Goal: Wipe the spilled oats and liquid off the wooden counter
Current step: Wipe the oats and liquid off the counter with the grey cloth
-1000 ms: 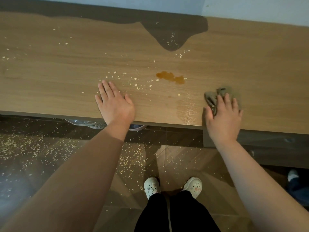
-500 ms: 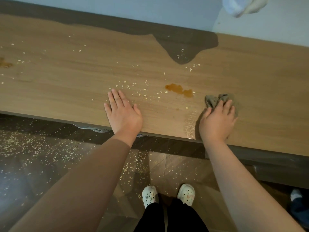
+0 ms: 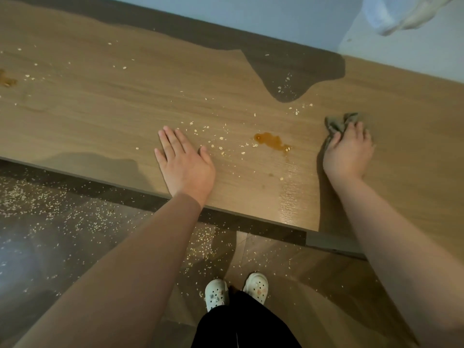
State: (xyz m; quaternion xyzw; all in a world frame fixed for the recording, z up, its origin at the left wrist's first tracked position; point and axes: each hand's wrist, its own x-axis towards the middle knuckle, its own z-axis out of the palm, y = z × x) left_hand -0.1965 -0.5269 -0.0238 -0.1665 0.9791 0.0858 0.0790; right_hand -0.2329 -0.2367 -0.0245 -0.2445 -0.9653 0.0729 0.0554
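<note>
Left grip: the left hand [image 3: 184,163] holds nothing; it lies palm down on the wooden counter [image 3: 113,109] near the front edge, fingers straight and close together.
Right grip: the right hand [image 3: 349,151] has its fingers curled over a bunched grey-green cloth [image 3: 339,123] and presses it onto the counter.
Far left: a small brown stain [image 3: 6,80] at the picture's edge, with a few oat flakes near it.
Floor: many oats on the floor [image 3: 30,197] below the counter's front edge; two white clogs [image 3: 216,293] with small charms stand further right.
Middle: loose oats [image 3: 216,139] lie scattered just beside the left hand's fingertips.
Spill: an amber puddle [image 3: 272,141] sits between the two hands, apart from both.
Sheen: a glossy wet streak [image 3: 293,197] runs from below the puddle to the front edge.
Back: a dark patch [image 3: 296,71] spreads from the wall, flecked with oats.
Cloth position: right of the puddle, not touching it.
</note>
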